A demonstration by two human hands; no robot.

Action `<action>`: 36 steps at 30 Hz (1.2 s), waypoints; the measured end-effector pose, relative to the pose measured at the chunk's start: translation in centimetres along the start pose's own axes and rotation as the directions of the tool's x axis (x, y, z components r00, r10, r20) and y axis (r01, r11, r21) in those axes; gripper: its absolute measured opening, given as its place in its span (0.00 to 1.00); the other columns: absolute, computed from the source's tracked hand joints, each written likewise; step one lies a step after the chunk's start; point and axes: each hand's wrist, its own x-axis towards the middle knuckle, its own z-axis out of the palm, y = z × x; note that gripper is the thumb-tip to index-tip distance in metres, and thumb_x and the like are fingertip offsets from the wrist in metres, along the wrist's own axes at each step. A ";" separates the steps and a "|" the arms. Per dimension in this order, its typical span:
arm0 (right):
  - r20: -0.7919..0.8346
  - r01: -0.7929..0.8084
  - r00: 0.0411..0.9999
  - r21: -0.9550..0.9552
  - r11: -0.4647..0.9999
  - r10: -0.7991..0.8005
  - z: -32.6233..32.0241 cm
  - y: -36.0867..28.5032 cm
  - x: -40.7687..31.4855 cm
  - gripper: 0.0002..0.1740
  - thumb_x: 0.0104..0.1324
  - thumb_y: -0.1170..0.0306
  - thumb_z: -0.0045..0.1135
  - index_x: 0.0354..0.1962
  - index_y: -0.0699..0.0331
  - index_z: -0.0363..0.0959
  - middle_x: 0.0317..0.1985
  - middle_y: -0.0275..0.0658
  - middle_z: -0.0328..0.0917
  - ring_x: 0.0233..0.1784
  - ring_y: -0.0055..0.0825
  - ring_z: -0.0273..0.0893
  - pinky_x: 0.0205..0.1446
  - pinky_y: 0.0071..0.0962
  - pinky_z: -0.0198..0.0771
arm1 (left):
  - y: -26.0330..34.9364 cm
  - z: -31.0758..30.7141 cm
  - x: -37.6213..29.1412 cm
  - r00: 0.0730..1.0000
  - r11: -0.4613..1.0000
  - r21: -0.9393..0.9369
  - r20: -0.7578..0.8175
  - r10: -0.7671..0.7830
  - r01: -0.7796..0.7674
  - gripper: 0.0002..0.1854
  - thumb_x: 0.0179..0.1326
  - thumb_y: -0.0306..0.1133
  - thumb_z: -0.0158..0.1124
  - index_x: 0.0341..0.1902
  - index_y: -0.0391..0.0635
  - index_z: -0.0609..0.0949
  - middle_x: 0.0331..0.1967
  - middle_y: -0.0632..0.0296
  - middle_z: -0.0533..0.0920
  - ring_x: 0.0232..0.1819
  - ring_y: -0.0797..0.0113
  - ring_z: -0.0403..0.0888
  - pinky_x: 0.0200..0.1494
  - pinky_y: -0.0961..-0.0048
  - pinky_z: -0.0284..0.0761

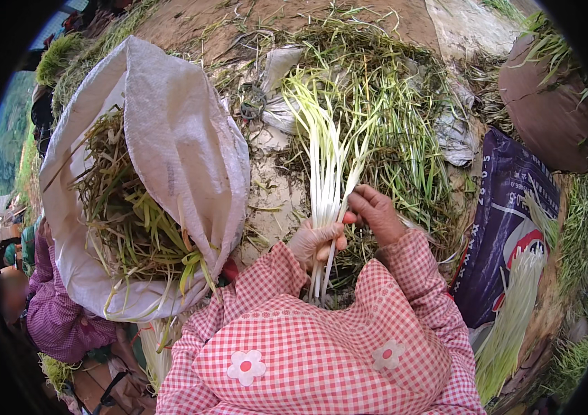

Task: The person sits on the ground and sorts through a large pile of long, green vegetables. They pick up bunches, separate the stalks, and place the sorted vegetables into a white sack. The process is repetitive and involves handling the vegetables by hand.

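My left hand (317,239), in a pale thin glove, is closed around a bundle of long white-stemmed leafy stalks (327,171) with yellow-green tips pointing away from me. The stem ends hang below the fist, near my checked apron. At the bundle's right side, my right hand (371,210) is bare, with thumb and fingertips pinched at a stalk's white stem. Loose green stalks and dark withered leaves (408,135) lie spread beyond and to the right of both hands.
A white woven sack (180,129) with leaf trimmings (138,228) stands open at left. On the right, cleaned pale stalks (517,311) rest on a purple printed sack (501,207), with a brown bundle (548,109) beyond. Another person in a checked sleeve (60,316) is at far left.
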 end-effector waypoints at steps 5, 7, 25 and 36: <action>0.093 0.052 0.994 0.047 0.998 -0.056 0.3 0.6 -0.3 0.09 0.62 0.65 0.54 0.31 0.63 0.72 0.22 0.28 0.73 0.18 0.09 0.62 0.21 0.10 0.56 | 0.1 0.6 0.2 0.985 0.997 0.013 -0.154 0.076 -0.074 0.12 0.58 0.31 0.60 0.45 0.40 0.76 0.21 0.56 0.80 0.08 0.80 0.65 0.08 0.88 0.57; 0.083 0.059 0.994 0.069 0.996 -0.065 0.3 0.9 -0.1 0.09 0.63 0.65 0.53 0.32 0.63 0.71 0.22 0.29 0.73 0.19 0.10 0.62 0.22 0.11 0.57 | -0.7 -0.6 0.7 0.972 0.990 -0.009 -0.192 0.136 -0.140 0.13 0.57 0.30 0.60 0.45 0.40 0.75 0.22 0.55 0.80 0.09 0.79 0.66 0.09 0.87 0.58; -0.104 0.131 0.987 0.084 0.988 -0.122 2.2 1.3 0.4 0.21 0.54 0.80 0.45 0.48 0.71 0.59 0.35 0.39 0.73 0.34 0.21 0.72 0.37 0.20 0.69 | -0.9 0.6 0.8 0.936 0.981 0.012 -0.298 0.187 -0.193 0.12 0.54 0.22 0.60 0.43 0.40 0.75 0.28 0.51 0.80 0.10 0.78 0.68 0.10 0.86 0.61; -0.254 0.232 0.939 -0.026 0.972 -0.231 3.1 2.8 1.2 0.29 0.54 0.80 0.46 0.55 0.69 0.54 0.28 0.33 0.67 0.27 0.16 0.65 0.29 0.17 0.65 | -1.3 0.4 1.0 0.938 0.980 -0.047 -0.301 0.171 -0.193 0.10 0.56 0.23 0.58 0.43 0.42 0.75 0.26 0.52 0.81 0.08 0.79 0.66 0.08 0.86 0.57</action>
